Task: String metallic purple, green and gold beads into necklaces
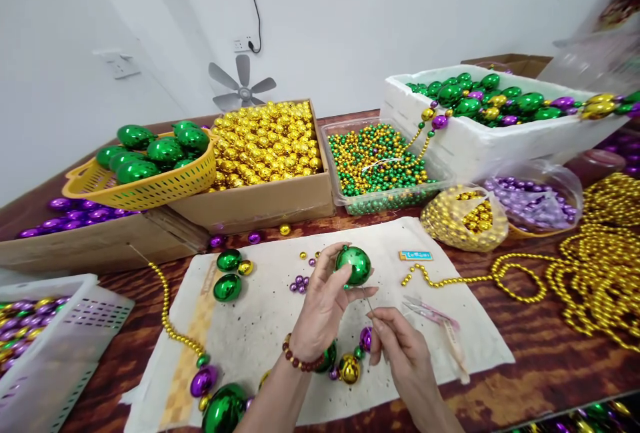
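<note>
Left hand point(323, 313) clamped on green ball point(353, 264); right hand point(406, 348) pinching needle point(368, 299).
Ball sits between left thumb and fingers, probably to steady it facing the right hand. Needle's just below the ball, fingertip grip likely for fine aim; can't tell if the tip touches. Beaded strand point(350, 369) passes below left wrist. Snips point(434, 314) beyond right hand, loose green balls point(228, 288) left of left hand, presumably kept within reach.

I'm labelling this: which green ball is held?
The green ball in the left hand; the loose green pair at left on the cloth lies untouched.
</note>
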Demonstrator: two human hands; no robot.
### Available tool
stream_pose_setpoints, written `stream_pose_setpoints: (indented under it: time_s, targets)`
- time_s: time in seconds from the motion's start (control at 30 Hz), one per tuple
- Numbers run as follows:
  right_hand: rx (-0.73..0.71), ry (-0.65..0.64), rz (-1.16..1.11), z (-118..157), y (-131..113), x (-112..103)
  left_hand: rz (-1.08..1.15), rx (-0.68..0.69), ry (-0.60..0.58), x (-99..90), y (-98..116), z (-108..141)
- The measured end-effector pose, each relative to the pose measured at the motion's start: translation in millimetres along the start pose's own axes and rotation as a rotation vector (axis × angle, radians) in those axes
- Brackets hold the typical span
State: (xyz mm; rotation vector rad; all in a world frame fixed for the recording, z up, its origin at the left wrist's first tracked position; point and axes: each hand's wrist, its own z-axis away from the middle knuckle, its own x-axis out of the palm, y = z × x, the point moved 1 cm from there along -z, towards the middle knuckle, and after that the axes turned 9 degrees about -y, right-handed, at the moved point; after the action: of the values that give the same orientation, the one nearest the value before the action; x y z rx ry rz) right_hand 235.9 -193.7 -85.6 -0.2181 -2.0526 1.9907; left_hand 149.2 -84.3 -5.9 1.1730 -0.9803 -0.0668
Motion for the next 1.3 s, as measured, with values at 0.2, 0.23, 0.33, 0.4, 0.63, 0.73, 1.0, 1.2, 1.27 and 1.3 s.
stream_pose_setpoints:
  time_s: [0.2,0.23,0.33,0.4,0.63,0.73,1.0,1.2,1.27,1.3]
  targets:
    - [0.036,-0.123,0.035,-5.3,-4.2,-7.6,-0.032,0.013,0.079,-0.5,-16.2,3.7]
    - [0.039,-0.147,0.033,-4.4,-3.0,-10.5,-0.035,0.018,0.085,-0.6,-18.8,3.4]
    - [0.087,-0.127,-0.016,-1.2,4.1,-21.1,-0.086,0.014,0.095,0.8,-28.8,4.2]
    - [0.146,-0.063,-0.069,-0.4,9.8,-28.6,-0.191,-0.029,0.078,2.2,-35.8,6.9]
    - [0.194,0.048,-0.120,-6.7,20.2,-50.5,-0.927,0.020,-0.033,-48.4,-15.3,-6.0]
    - [0.213,0.077,-0.109,-8.6,24.5,-55.7,-1.387,0.097,0.131,-105.4,10.0,-26.2]
    - [0.240,0.057,-0.115,-7.7,32.9,-52.6,-1.728,0.042,0.033,-179.8,12.2,-47.2]
    - [0.264,0.061,-0.113,-8.0,34.8,-52.8,-1.806,0.049,0.001,-183.6,8.4,-51.2]
    - [0.258,0.056,-0.116,-9.0,34.4,-52.0,-1.825,0.051,-0.013,-183.8,9.3,-52.1]
    - [0.253,0.052,-0.119,-9.4,34.4,-51.5,-1.833,0.053,-0.018,-183.7,9.6,-52.4]
